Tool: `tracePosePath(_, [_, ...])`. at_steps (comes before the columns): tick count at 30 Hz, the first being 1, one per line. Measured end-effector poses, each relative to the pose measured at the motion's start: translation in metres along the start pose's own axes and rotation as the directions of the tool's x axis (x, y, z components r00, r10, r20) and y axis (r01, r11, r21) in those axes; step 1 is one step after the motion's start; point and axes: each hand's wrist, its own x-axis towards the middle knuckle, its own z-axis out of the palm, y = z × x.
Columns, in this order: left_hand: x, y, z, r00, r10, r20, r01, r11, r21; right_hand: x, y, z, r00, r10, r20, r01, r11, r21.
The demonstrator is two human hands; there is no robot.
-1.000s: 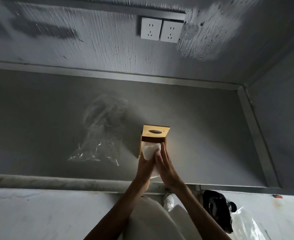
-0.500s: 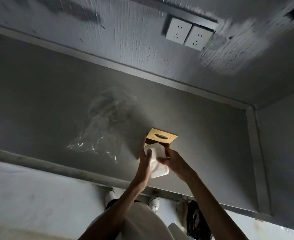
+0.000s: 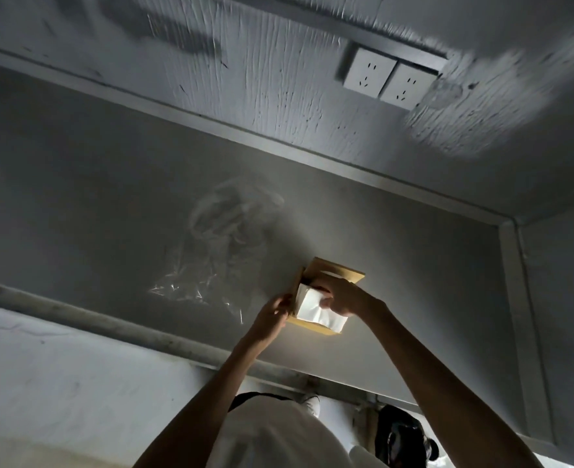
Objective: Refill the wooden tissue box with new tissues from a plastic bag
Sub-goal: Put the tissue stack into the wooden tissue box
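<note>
The wooden tissue box [image 3: 341, 270] stands on the grey counter [image 3: 76, 197], its open side facing me. A white stack of tissues [image 3: 314, 309] sticks partly out of that opening. My right hand [image 3: 343, 295] is closed on the top of the stack, fingers pushed in at the box mouth. My left hand [image 3: 272, 317] grips the box's left wall and lower edge. The clear plastic bag [image 3: 218, 251] lies flat and crumpled on the counter to the left of the box.
The counter runs back to a rough grey wall with a double socket [image 3: 387, 77]. A side wall [image 3: 562, 298] closes it off at the right. Near me is the counter's front lip [image 3: 110, 325]; below it, a dark bag [image 3: 400, 434] on the floor.
My right hand has shifted from the side of the tissues onto their top at the box mouth. My left hand moved down to the box's left edge. The view has tilted.
</note>
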Motion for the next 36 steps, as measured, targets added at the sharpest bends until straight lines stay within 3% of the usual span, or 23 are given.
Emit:
tracePosePath(9, [0.000,0.003,0.000,0.999,0.040,0.029,-0.043,0.993,0.109,0.031,-0.009,0.016,0.986,0.135,0.097,-0.117,0.978,-0.172])
tracePosePath(13, [0.007,0.005,0.002,0.998,0.048,0.029,-0.052,0.984,0.171,0.037,-0.007,0.016,0.983,0.158,0.096,-0.148,0.984,-0.103])
tracePosePath(15, [0.009,0.007,0.004,0.996,0.088,0.001,-0.085,0.955,0.285,0.040,-0.006,0.016,0.981,0.173,0.085,-0.167,0.984,-0.064])
tracePosePath(19, [0.006,0.007,0.011,0.974,0.225,-0.018,-0.167,0.773,0.612,0.031,-0.002,0.026,0.992,0.128,-0.018,-0.129,0.991,-0.022])
tracePosePath(23, [0.006,0.008,0.014,0.935,0.341,0.102,-0.282,0.537,0.795,0.018,0.011,0.042,0.989,0.060,-0.138,-0.061,0.998,-0.001])
tracePosePath(27, [0.013,0.017,0.013,0.940,0.286,0.187,-0.297,0.413,0.861,0.015,0.017,0.035,0.996,0.021,-0.081,-0.012,0.994,0.105])
tracePosePath(29, [0.017,0.022,0.013,0.946,0.246,0.210,-0.291,0.365,0.884,0.010,0.021,0.032,0.991,0.022,-0.133,-0.003,0.990,0.143])
tracePosePath(31, [0.021,0.024,0.013,0.939,0.256,0.227,-0.297,0.278,0.913,-0.005,0.022,0.036,0.955,0.096,-0.282,-0.047,0.984,0.173])
tracePosePath(33, [0.024,0.025,0.014,0.924,0.293,0.247,-0.304,0.171,0.937,-0.021,0.029,0.056,0.842,0.099,-0.530,-0.066,0.995,0.081])
tracePosePath(34, [0.025,0.025,0.014,0.915,0.313,0.256,-0.308,0.130,0.943,-0.029,0.034,0.069,0.800,0.081,-0.595,-0.060,0.997,0.056])
tracePosePath(36, [0.027,0.027,0.016,0.903,0.329,0.275,-0.316,0.077,0.946,-0.035,0.041,0.088,0.791,0.138,-0.596,-0.100,0.990,0.096])
